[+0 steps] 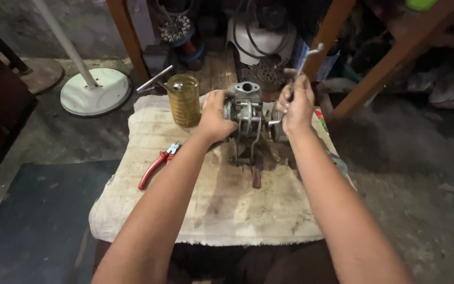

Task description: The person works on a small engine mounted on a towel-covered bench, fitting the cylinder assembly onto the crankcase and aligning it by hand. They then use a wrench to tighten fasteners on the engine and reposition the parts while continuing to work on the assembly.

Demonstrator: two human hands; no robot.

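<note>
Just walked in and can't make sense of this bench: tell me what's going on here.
A person sits at a cloth-covered board and works on a small metal engine part. The left hand grips the part's side and steadies it upright on the cloth. The right hand holds a slim metal tool raised at the part's other side. Red-handled pliers lie on the cloth to the left, apart from both hands. A ribbed amber jar stands just behind the left hand.

hidden: left hand (215, 117) covers metal part's (248, 113) side | cut off: green object (420, 4) at top edge
</note>
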